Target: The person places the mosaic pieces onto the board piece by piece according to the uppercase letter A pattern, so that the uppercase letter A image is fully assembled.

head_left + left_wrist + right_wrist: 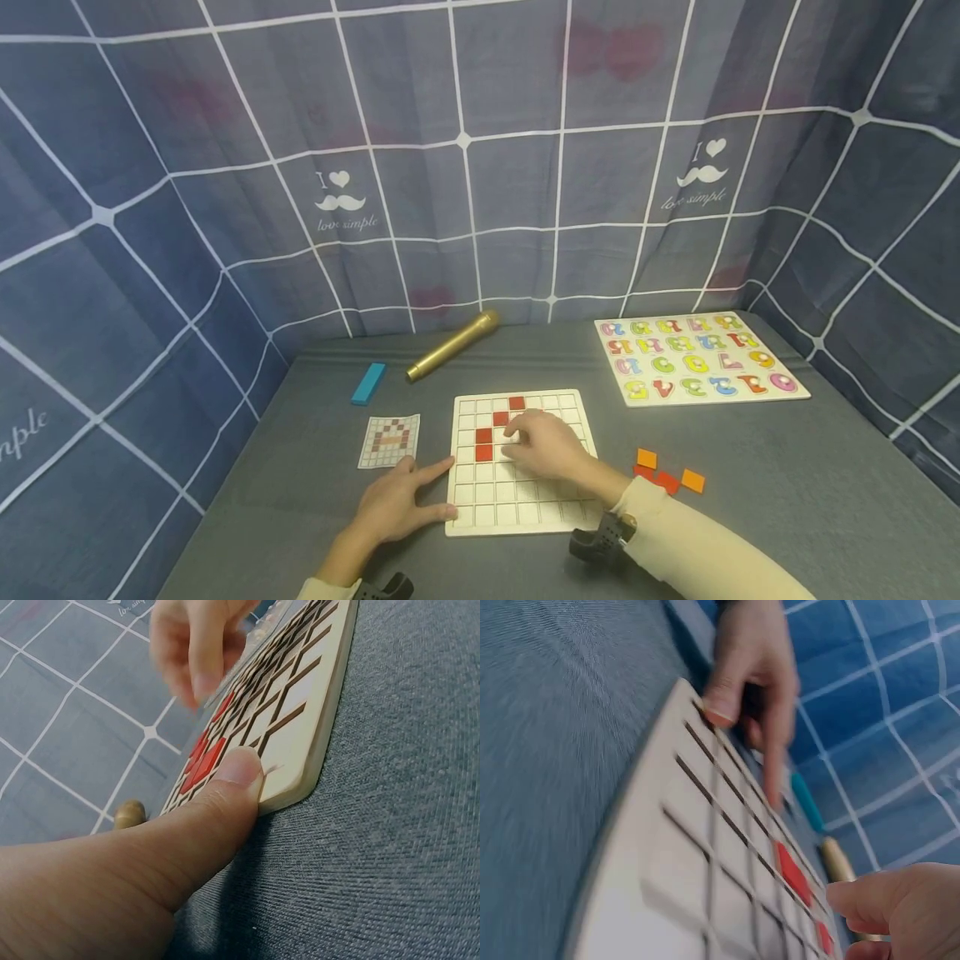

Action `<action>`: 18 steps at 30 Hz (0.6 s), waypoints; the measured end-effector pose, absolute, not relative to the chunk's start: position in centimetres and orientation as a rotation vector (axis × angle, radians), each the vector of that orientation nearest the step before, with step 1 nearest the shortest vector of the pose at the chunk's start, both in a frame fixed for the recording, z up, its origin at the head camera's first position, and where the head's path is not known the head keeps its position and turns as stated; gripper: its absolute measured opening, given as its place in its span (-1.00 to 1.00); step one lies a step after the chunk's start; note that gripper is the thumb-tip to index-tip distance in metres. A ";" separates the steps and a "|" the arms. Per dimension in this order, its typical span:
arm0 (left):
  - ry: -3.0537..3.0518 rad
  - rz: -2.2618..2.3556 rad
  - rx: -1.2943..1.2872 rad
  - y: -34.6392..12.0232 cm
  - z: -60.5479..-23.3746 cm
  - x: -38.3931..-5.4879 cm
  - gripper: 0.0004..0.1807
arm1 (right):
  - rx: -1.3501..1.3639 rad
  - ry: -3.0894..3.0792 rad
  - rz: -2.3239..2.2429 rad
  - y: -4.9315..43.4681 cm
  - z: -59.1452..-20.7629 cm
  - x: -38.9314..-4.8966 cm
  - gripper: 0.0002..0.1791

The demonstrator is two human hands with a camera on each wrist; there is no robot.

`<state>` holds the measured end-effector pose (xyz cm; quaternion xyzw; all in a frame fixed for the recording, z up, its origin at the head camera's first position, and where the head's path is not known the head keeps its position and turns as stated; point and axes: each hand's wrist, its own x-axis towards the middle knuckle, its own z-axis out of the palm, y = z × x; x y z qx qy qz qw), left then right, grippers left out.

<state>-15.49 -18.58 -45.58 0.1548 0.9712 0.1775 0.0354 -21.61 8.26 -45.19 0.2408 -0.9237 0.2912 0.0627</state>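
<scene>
Left hand (pixel 395 503), fingers spread, touches the grid board (pixel 485 493); right hand (pixel 549 447), grip unclear; red tiles (pixel 483 452) look light, stiff, best edge-pinched

Two hands (pixel 393 502), one grid (pixel 495 518), at least four red tiles (pixel 483 452) in it, two loose red tiles (pixel 667 482), two orange tiles (pixel 693 481), one card (pixel 388 443), one blue block (pixel 368 384), one gold rod (pixel 452 347), one number board (pixel 652 401).

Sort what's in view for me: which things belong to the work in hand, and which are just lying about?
Likely part of the work:
- grid board, touched by the left hand, under the right hand
- red tiles set in it
- loose red tiles and orange tiles
- pattern card

Apparently just lying about:
- blue block
- gold rod
- number puzzle board
</scene>
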 end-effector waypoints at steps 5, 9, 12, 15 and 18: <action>2.993 0.541 0.472 -18.7 -45.6 -15.5 -0.16 | 0.575 -2.761 0.927 14.9 -44.5 -21.3 -0.77; 2.996 0.532 0.445 -18.9 -45.6 -15.5 -0.16 | 0.378 -2.742 0.893 21.4 -44.3 -20.4 -0.76; 3.004 0.526 0.432 -18.9 -45.5 -15.5 -0.16 | 0.236 -2.761 0.870 25.0 -44.3 -18.8 -0.73; 3.000 0.526 0.438 -18.9 -45.5 -15.6 -0.15 | 0.184 -2.809 0.843 27.3 -44.7 -16.7 -0.68; 2.977 0.542 0.445 -18.8 -45.6 -15.7 -0.15 | 0.238 -2.817 0.779 28.2 -45.5 -15.0 -0.69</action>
